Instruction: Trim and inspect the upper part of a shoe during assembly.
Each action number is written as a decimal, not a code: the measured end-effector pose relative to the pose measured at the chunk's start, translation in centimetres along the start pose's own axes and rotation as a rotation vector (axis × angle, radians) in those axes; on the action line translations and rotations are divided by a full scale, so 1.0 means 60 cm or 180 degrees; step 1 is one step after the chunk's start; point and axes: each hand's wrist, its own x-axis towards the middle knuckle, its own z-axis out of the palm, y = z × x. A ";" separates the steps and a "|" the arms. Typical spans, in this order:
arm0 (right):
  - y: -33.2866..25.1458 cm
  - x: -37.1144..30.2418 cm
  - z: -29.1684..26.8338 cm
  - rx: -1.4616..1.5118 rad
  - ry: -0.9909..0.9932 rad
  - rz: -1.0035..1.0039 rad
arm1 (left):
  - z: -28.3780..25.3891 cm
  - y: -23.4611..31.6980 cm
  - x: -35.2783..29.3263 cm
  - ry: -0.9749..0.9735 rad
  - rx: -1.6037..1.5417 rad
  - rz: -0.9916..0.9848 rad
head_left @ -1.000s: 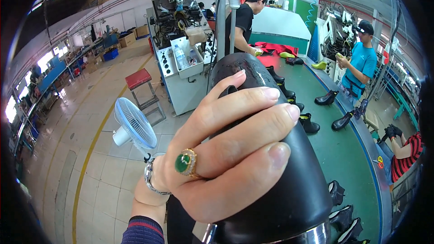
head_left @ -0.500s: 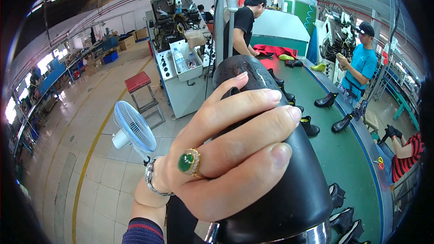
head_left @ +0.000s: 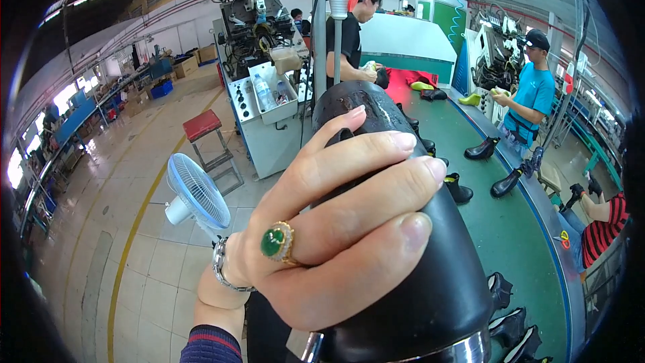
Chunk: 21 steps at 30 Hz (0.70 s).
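My left hand reaches in from the lower left, wearing a green-stoned ring and a metal watch. Its fingers curl over a large black cylinder with a rounded, wet-looking far end. A shiny metal band runs round the cylinder's near end at the lower edge. The thumb is hidden, and I cannot make out exactly what the cylinder is. Something small and black pokes up between the fingers. My right hand does not show.
A green worktop on the right bears several black boots. To the left stand a fan and a red-topped stool. A machine and a pole rise ahead. Co-workers stand beyond; another sits at right near yellow-handled scissors.
My left hand keeps its hold on the black cylinder. The view has shifted slightly. The co-worker in black now has a dark thing raised in their hands; the seated person's hands have moved.
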 end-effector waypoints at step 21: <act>-0.042 -0.005 0.038 0.0105 -0.0030 0.0121 | 0.025 0.002 -0.002 0.0324 0.0365 -0.0041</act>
